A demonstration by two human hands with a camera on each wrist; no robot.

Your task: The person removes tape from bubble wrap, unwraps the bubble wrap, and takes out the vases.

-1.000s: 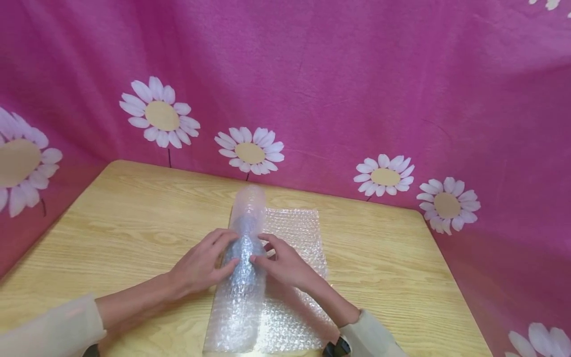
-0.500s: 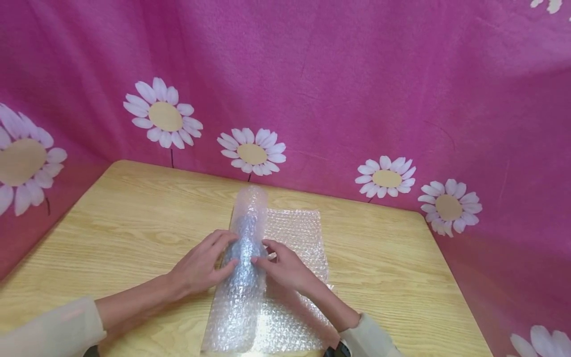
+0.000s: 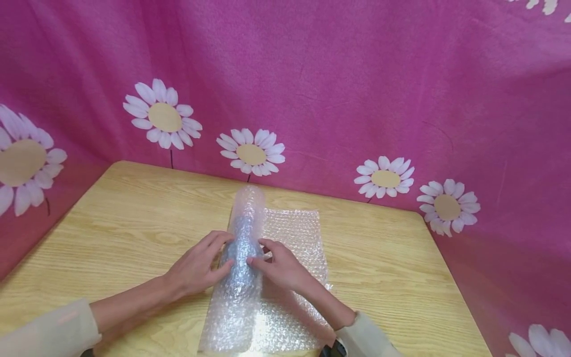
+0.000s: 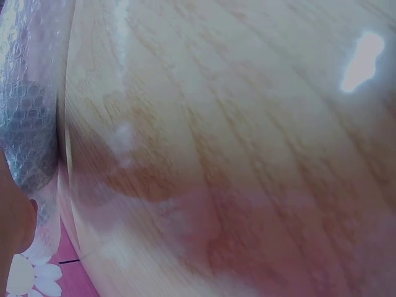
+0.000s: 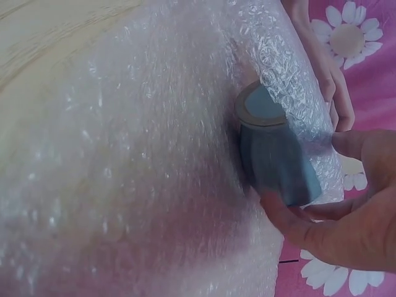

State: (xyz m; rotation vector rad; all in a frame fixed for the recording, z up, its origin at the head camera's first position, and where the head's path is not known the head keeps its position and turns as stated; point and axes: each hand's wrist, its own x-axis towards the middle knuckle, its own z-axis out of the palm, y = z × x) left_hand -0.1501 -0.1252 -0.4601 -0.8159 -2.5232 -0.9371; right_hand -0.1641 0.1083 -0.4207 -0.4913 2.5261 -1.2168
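Observation:
A sheet of bubble wrap (image 3: pixel 294 238) lies on the table, its left part rolled around a blue-grey, cup-like vessel (image 5: pixel 275 154). The vessel shows dimly through the film from above; its round open mouth shows in the right wrist view. My left hand (image 3: pixel 196 265) holds the roll (image 3: pixel 238 312) from the left, fingers curved onto its top and thumb nearer me. From the right, my right hand (image 3: pixel 283 267) grips the vessel and wrap between thumb and fingers. In the left wrist view, the wrapped vessel (image 4: pixel 28 133) sits by a fingertip; most of the left hand is out of frame.
The flat part of the wrap stretches right from the roll toward the table's front. Around it is a light wooden table (image 3: pixel 379 267) with rounded back corners. A pink cloth (image 3: pixel 312 89) printed with white flowers hangs behind and on both sides.
The roll and both hands have shifted very slightly left. My right fingers sit a little nearer me on the roll than a second ago. Both hands keep their hold.

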